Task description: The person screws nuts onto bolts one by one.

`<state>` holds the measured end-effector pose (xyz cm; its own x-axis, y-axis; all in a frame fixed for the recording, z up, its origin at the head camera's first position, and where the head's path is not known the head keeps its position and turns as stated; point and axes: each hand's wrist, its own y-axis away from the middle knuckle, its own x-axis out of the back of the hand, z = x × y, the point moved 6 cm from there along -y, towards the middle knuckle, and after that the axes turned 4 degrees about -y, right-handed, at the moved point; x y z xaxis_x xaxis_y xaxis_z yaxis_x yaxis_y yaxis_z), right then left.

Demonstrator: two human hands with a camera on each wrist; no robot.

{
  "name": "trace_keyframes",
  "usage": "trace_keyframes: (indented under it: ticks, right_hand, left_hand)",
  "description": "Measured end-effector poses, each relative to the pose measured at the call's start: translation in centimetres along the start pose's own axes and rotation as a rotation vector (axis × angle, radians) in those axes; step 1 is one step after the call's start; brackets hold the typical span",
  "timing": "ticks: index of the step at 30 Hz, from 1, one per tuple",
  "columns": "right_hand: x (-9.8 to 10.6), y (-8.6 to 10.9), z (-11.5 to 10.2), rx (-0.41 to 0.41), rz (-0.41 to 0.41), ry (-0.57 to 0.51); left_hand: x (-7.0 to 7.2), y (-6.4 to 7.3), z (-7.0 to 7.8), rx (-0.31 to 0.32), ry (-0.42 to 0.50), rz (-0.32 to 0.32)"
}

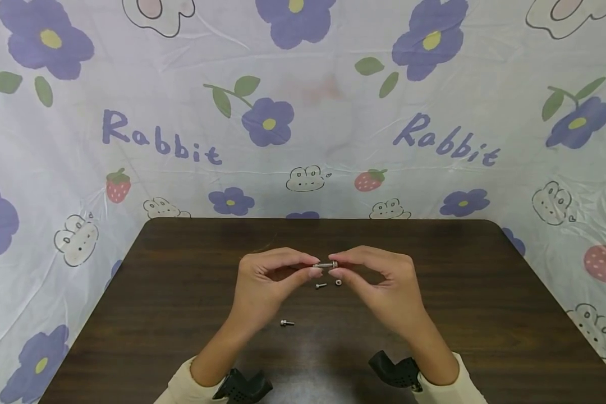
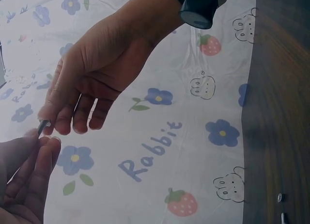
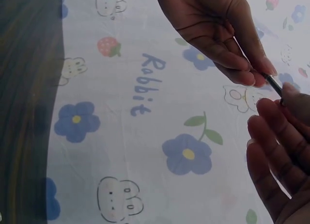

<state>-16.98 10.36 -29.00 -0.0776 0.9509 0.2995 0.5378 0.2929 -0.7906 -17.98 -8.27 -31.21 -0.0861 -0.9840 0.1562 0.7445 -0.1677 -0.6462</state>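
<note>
Both hands are raised over the dark table, fingertips facing each other across a small metal bolt (image 1: 325,265). My left hand (image 1: 264,282) pinches the bolt's left end between thumb and index finger. The thumb and index finger of my right hand (image 1: 386,279) pinch its wider right end; whether that end is the head or a nut, I cannot tell. The bolt's shank (image 3: 274,86) shows as a thin rod between the fingertips in the right wrist view. In the left wrist view the bolt (image 2: 42,126) is mostly covered by fingers.
Below the hands, a small screw (image 1: 321,286) and a nut (image 1: 339,282) lie on the table (image 1: 182,314). Another screw (image 1: 287,322) lies closer to the front, left of centre. A patterned cloth (image 1: 328,129) hangs behind the table's far edge.
</note>
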Motion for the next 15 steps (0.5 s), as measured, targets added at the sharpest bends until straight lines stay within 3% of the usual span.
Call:
trace_keyframes:
  ticks: [15]
  right_hand:
    - [-0.77, 0.54, 0.98, -0.185, 0.019, 0.028]
  left_hand:
    - [-0.64, 0.12, 0.23, -0.023, 0.034, -0.028]
